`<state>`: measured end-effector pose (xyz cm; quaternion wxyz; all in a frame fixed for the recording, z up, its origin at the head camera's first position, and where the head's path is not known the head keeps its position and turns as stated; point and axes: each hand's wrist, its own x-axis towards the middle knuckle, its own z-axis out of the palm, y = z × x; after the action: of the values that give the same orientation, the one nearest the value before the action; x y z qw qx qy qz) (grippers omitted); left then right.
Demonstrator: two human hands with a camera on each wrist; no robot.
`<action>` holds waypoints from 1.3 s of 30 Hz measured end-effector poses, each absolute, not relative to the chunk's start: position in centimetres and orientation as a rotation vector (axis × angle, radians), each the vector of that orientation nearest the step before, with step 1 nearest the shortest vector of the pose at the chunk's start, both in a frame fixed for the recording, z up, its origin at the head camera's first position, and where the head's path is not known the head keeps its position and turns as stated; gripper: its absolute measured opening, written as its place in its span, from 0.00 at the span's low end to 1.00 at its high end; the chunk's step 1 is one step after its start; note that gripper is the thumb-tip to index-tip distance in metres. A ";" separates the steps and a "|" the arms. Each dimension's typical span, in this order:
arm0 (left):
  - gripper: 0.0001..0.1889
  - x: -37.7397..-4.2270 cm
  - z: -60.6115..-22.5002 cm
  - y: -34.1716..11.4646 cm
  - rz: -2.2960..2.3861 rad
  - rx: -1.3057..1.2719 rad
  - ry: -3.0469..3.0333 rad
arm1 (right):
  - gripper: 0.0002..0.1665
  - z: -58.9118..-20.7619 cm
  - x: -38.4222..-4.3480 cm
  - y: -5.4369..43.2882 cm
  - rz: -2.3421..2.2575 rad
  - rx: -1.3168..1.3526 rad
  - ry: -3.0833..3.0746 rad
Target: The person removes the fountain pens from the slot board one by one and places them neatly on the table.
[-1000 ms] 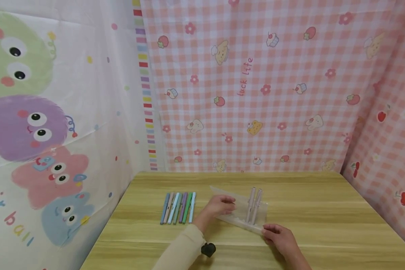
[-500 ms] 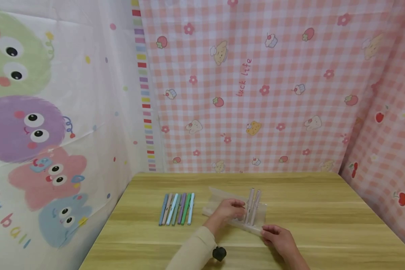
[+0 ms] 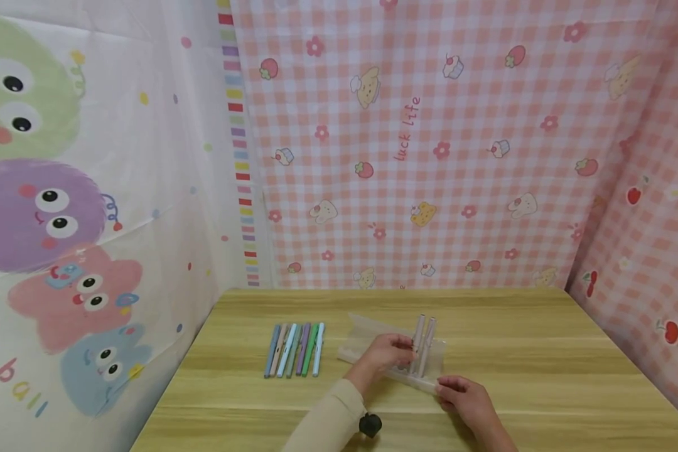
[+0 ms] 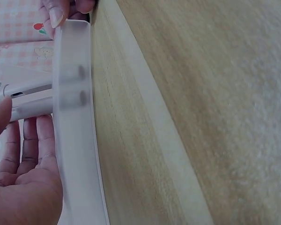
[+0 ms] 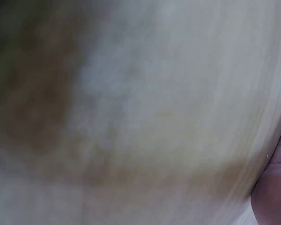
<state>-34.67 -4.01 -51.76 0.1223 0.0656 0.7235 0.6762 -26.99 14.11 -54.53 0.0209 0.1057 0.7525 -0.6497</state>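
Observation:
A frosted, see-through plastic case [image 3: 364,333] lies angled on the table, with a raised strip [image 4: 75,140] along its near edge. Two pale pink pens [image 3: 428,345] stand out from it side by side, their lower ends showing dimly through the strip in the left wrist view. My left hand [image 3: 385,356] pinches the nearer pen [image 4: 35,108], thumb on one side and fingers on the other. At the case's near right corner, my right hand [image 3: 470,400] grips the strip's end between thumb and fingers. The right wrist view shows mostly blurred tabletop and a palm edge [image 5: 274,190].
On the left of the wooden table [image 3: 226,408] several pens [image 3: 295,350] lie in a row, in blue, pink, green and purple. A pink checked cloth [image 3: 429,125] hangs behind the table, and a cartoon-printed cloth [image 3: 164,282] hangs at the left.
My left hand has moved right from the left part of the case to the two pink pens and taken hold of one. My right hand has stayed at the corner.

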 end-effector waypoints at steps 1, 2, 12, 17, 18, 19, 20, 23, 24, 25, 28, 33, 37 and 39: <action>0.10 -34.6 -51.7 -4.0 1.977 0.193 2.112 | 0.12 -54.5 -27.0 14.1 -2.013 0.322 2.335; 0.10 -34.6 -51.7 -4.0 1.983 0.197 2.111 | 0.12 -54.5 -27.0 14.1 -2.012 0.320 2.337; 0.10 -34.4 -51.8 -3.9 2.006 0.212 2.106 | 0.12 -54.5 -26.9 14.0 -2.011 0.312 2.347; 0.11 -34.4 -51.7 -4.1 2.030 0.228 2.111 | 0.12 -54.4 -26.8 13.9 -2.027 0.314 2.346; 0.11 -34.4 -51.7 -4.1 2.050 0.236 2.117 | 0.12 -54.4 -26.8 13.9 -2.030 0.314 2.344; 0.10 -34.5 -51.7 -4.2 2.063 0.247 2.125 | 0.12 -54.4 -26.8 13.9 -2.031 0.314 2.342; 0.10 -34.5 -51.6 -4.2 2.081 0.258 2.127 | 0.12 -54.3 -26.8 13.9 -2.033 0.314 2.340; 0.10 -34.7 -51.3 -4.6 2.143 0.290 2.118 | 0.12 -54.2 -26.8 13.9 -2.037 0.315 2.336; 0.09 -34.8 -51.1 -4.9 2.153 0.301 2.113 | 0.12 -54.2 -26.8 13.9 -2.036 0.313 2.337; 0.10 -34.9 -51.0 -5.1 2.161 0.312 2.102 | 0.12 -54.1 -26.8 13.9 -2.033 0.312 2.339; 0.10 -35.3 -50.6 -5.9 2.193 0.313 2.047 | 0.12 -54.0 -26.7 13.8 -2.024 0.307 2.346; 0.10 -35.9 -49.7 -7.5 2.257 0.270 1.983 | 0.12 -53.9 -26.6 13.8 -2.019 0.302 2.348; 0.11 -36.2 -49.1 -9.3 2.299 0.234 1.967 | 0.12 -54.0 -26.6 13.8 -2.018 0.306 2.347; 0.11 -36.4 -48.9 -10.2 2.314 0.214 1.972 | 0.13 -54.0 -26.6 13.8 -2.017 0.306 2.344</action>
<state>-36.36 -10.20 -48.89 0.0470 0.0702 0.6463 0.7584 -26.60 13.81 -53.96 0.0170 0.0984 0.7542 -0.6490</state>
